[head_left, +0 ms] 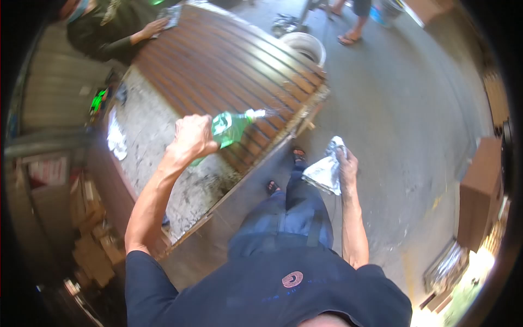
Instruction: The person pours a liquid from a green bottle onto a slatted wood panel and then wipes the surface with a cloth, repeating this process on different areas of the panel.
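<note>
Frame centre: our left hand (193, 136) wraps green bottle (227, 129), white tip (256, 113) over slatted brown panel (210, 60). Right of centre: our right hand (348, 168) pinches whitish cloth (323, 173). Aiming too far right, we might wet floor (403, 109).

From where I steer, I have the panel (218, 65) lying on the far part of the worktable (180, 196), with bare tabletop to its left and nearer me. The bottle (231, 128) is in the left hand (193, 136), over the panel's near part; the cloth (322, 172) is in the right hand (349, 168), right of the table. I see a co-worker (103, 35) at the far left, a bucket (320, 53) behind the panel, a box (479, 191) well to the right
</note>
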`<action>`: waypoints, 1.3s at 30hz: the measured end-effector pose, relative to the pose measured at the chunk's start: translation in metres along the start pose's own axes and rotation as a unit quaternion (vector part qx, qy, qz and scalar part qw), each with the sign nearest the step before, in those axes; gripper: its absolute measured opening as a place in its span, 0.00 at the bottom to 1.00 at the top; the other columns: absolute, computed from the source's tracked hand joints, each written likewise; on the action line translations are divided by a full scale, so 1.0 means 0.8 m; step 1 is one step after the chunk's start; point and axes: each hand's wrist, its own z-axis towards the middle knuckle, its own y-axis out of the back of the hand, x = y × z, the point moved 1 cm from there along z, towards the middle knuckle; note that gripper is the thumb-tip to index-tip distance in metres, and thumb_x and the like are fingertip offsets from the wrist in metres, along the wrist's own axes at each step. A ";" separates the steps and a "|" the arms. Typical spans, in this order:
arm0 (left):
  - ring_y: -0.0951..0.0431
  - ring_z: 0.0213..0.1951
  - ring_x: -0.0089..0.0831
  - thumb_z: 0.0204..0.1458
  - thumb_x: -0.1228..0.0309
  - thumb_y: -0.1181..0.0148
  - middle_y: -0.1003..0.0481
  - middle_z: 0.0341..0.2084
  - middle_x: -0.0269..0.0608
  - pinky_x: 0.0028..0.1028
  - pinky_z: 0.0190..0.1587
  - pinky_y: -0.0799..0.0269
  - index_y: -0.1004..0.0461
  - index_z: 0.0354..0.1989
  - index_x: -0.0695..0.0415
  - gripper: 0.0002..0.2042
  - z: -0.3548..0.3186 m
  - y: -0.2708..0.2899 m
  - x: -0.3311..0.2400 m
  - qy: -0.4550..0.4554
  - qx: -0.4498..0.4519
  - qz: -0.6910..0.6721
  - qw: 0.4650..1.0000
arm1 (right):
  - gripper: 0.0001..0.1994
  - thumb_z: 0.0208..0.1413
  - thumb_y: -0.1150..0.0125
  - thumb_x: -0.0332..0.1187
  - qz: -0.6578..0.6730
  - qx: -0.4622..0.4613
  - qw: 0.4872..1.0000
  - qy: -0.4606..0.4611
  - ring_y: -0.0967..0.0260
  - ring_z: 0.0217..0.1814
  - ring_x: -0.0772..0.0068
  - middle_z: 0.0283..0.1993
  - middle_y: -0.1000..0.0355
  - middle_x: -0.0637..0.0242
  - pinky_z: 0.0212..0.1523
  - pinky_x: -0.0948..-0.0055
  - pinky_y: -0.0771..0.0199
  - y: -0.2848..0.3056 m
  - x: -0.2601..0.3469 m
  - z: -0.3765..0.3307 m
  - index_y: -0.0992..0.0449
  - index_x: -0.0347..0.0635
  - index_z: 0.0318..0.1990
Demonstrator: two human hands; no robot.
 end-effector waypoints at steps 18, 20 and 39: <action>0.13 0.41 0.55 0.41 0.54 0.28 0.15 0.35 0.62 0.49 0.49 0.18 0.16 0.38 0.65 0.25 -0.069 -0.025 0.073 0.290 -0.088 -0.158 0.940 | 0.20 0.73 0.34 0.35 0.001 0.194 0.978 0.072 0.28 0.45 0.83 0.47 0.19 0.72 0.47 0.79 0.27 -0.046 0.162 0.037 0.20 0.31 0.64; 0.13 0.42 0.54 0.41 0.53 0.28 0.15 0.35 0.61 0.48 0.50 0.18 0.16 0.41 0.65 0.26 -0.079 -0.022 0.071 0.326 -0.067 -0.217 0.918 | 0.21 0.72 0.34 0.34 -0.048 0.206 0.972 0.102 0.26 0.49 0.79 0.50 0.20 0.70 0.52 0.76 0.26 -0.059 0.184 0.026 0.22 0.31 0.66; 0.22 0.60 0.43 0.60 0.53 0.24 0.23 0.60 0.52 0.43 0.65 0.25 0.34 0.72 0.62 0.39 -0.155 -0.260 -0.009 0.251 -0.521 -0.540 0.611 | 0.32 0.66 0.43 0.31 -0.510 0.390 0.479 0.598 0.50 0.87 0.37 0.83 0.45 0.38 0.82 0.39 0.44 -0.297 0.166 0.059 0.37 0.30 0.76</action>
